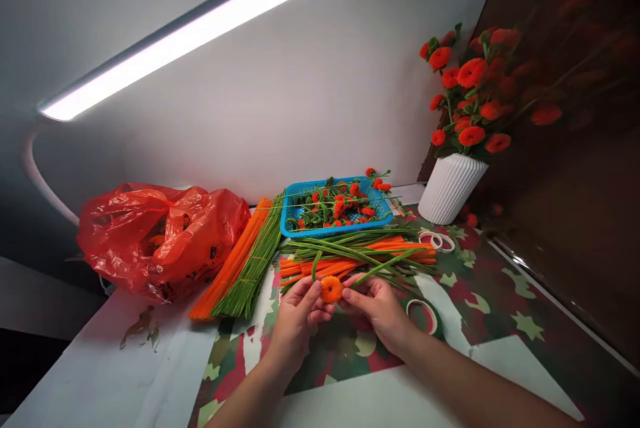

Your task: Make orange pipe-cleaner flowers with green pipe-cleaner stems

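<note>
A small orange pipe-cleaner flower (331,290) with a hole in its middle is held up between my two hands. The thumb and fingers of my left hand (295,318) pinch its left edge. My right hand (381,311) is closed at the flower's right edge, on a green pipe cleaner (387,267) that slants up to the right. A short green end (316,264) rises above my left fingers. Whether both green parts are one piece passing behind the flower, I cannot tell.
Behind my hands lie loose orange pipe cleaners (360,257) and a blue basket (286,221) of small flowers. Bundled stems (250,268) and a red plastic bag (165,241) are left. Green tape (436,321), white tape rolls (444,243) and a white vase (450,191) stand right. A lamp (210,31) hangs above.
</note>
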A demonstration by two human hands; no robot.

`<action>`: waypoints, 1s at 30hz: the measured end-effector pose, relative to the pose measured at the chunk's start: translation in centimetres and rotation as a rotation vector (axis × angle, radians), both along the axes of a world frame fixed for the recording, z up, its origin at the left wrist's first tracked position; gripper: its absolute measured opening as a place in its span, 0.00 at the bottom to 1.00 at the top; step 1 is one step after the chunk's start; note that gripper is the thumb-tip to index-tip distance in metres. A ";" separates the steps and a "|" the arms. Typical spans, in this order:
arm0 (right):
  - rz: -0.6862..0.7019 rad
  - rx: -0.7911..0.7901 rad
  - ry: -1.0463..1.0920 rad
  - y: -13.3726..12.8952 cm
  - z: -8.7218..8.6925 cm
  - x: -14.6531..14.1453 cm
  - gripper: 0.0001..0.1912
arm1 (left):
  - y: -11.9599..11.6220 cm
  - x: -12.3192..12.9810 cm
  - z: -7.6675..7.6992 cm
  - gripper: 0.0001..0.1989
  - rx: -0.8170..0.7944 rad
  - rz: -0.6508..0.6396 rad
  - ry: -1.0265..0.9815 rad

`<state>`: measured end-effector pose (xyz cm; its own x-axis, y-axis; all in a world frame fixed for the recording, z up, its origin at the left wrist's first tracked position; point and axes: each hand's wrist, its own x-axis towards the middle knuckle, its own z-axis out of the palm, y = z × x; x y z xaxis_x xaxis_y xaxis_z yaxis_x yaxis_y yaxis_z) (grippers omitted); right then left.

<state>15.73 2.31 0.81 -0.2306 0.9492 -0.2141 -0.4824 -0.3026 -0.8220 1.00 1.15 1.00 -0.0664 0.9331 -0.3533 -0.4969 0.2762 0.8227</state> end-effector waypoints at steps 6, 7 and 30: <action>0.059 -0.040 0.054 -0.3 0.1 0.2 0.15 | -0.2 -0.1 0.2 0.21 0.031 -0.121 -0.027; 0.049 -0.043 0.055 -0.3 0.1 0.3 0.15 | -0.1 -0.2 0.2 0.20 0.022 -0.102 -0.023; 0.076 -0.108 0.106 -0.5 0.9 0.5 0.17 | -0.4 0.3 -0.1 0.19 -0.082 -0.113 -0.155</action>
